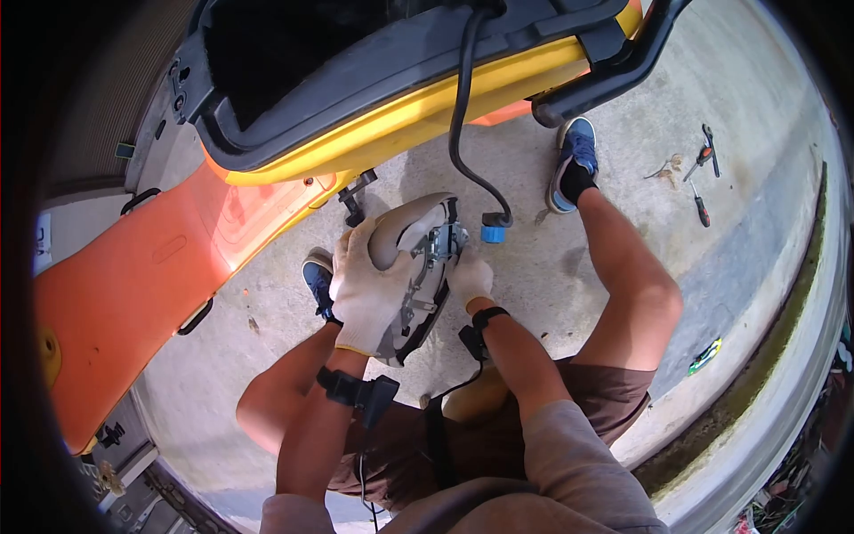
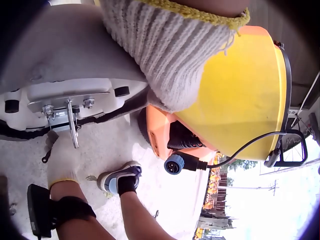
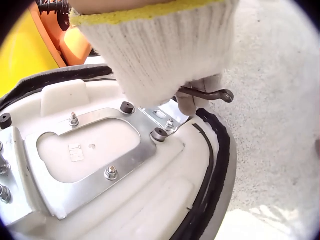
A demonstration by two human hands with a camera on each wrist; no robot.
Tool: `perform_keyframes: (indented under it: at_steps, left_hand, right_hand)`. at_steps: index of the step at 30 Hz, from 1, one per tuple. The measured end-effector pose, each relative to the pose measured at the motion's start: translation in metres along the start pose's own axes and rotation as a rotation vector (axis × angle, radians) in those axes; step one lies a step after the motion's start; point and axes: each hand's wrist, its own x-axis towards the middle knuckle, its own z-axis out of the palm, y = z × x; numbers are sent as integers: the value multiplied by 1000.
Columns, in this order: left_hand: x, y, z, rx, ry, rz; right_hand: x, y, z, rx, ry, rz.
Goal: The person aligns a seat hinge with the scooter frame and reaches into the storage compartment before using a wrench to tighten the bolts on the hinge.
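Note:
A grey scooter seat (image 1: 402,233) is tipped on its side between the person's legs. Its white plastic underside (image 3: 150,180) carries a metal bracket plate (image 3: 102,135) with bolts, nuts and black rubber bumpers. The gloved left hand (image 1: 366,289) grips the seat from the cushion side, thumb and fingers spread around it; its fingertips are hidden in the left wrist view. At the bracket by the seat's end, the gloved right hand (image 1: 470,274) holds a dark wrench (image 3: 210,94), whose ring end sticks out past the fingers. The wrench's other end is hidden by the glove.
A yellow and orange scooter body (image 1: 409,107) stands ahead. From it hangs a black cable (image 1: 458,133) ending in a blue-ringed connector (image 1: 493,233). A screwdriver (image 1: 703,214) and another hand tool (image 1: 706,151) lie on the concrete at right. A low kerb (image 1: 756,392) runs behind.

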Motion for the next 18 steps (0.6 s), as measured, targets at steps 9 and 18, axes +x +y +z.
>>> perform_keyframes:
  at_steps: [9,18]
  left_hand:
    - [1,-9,7,12,24,32]
    - [1,-11,8,8,39,51]
  right_hand:
    - [6,-17,12,2,-98,8]
    - [4,-21,18,-65,-101,-78]
